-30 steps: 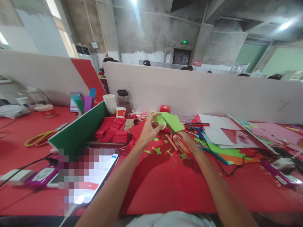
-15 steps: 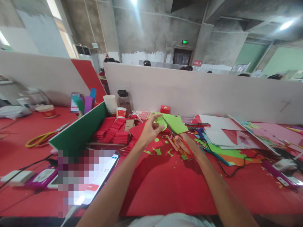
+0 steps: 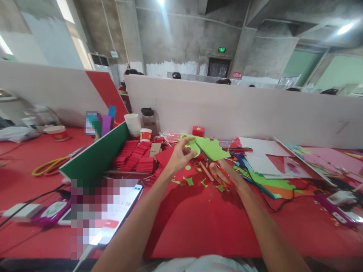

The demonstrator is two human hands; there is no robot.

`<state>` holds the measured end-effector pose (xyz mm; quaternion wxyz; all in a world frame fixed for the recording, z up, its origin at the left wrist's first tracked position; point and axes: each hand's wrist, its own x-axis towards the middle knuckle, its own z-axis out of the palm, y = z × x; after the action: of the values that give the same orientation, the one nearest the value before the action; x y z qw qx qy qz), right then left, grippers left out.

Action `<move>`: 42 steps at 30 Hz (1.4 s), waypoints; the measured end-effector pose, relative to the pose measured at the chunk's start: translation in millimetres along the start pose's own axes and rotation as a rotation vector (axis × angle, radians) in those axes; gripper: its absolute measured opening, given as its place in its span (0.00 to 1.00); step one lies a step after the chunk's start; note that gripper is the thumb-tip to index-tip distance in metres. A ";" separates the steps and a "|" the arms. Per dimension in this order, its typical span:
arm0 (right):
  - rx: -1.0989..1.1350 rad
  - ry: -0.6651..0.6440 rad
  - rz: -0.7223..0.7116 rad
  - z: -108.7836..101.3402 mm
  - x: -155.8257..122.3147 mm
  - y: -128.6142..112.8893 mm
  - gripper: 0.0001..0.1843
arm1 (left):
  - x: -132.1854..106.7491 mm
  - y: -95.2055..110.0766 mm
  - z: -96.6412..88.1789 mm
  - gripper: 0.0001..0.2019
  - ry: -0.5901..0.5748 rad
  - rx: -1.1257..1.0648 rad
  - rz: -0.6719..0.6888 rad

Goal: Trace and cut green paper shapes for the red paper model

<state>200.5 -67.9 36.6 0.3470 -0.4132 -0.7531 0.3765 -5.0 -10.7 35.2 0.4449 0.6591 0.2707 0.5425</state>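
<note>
My left hand (image 3: pixel 181 155) pinches a sheet of light green paper (image 3: pixel 213 148) between thumb and fingers, near the sheet's left part. The paper has a notched edge and is held up above the table. My right hand (image 3: pixel 219 173) is closed around the red-orange handles of a pair of scissors (image 3: pixel 227 177). Their blades run up and left, lying at the green paper close to my left fingers. Part of the blades is hidden by the paper. Below both hands lie several green paper scraps (image 3: pixel 188 181) and a small green paper circle (image 3: pixel 188 167) on the red table.
Stacks of folded red paper (image 3: pixel 130 155) lie left, beside a green divider board (image 3: pixel 93 151). A lit phone (image 3: pixel 121 211) rests by my left forearm. Coloured sheets (image 3: pixel 272 181) and a black cable (image 3: pixel 263 196) are to the right. A white partition (image 3: pixel 227 109) stands behind.
The green paper's right part has shifted slightly to the right and down. My right hand and the scissors have moved a little right. My left hand stays about where it was.
</note>
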 end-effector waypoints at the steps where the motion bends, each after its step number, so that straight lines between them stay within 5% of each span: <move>1: 0.003 -0.008 -0.004 -0.3 0.0 0.5 0.29 | 0.1 -0.3 0.1 0.26 0.001 -0.001 0.002; 14: -0.006 -0.076 0.018 -9.6 -2.5 2.3 0.27 | 0.0 -1.6 -0.2 0.26 0.006 0.004 -0.027; 27: 0.308 -0.090 0.230 -14.3 -5.7 2.8 0.19 | 2.2 -2.6 -2.5 0.26 0.041 0.006 -0.012; 42: 0.660 -0.141 0.149 -18.8 -9.9 18.3 0.20 | 3.8 -2.6 -6.4 0.27 0.089 -0.024 -0.018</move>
<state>226.8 -64.5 27.8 0.3807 -0.3056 -0.5803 0.6519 -9.8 -4.4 34.8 0.4450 0.6265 0.2898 0.5705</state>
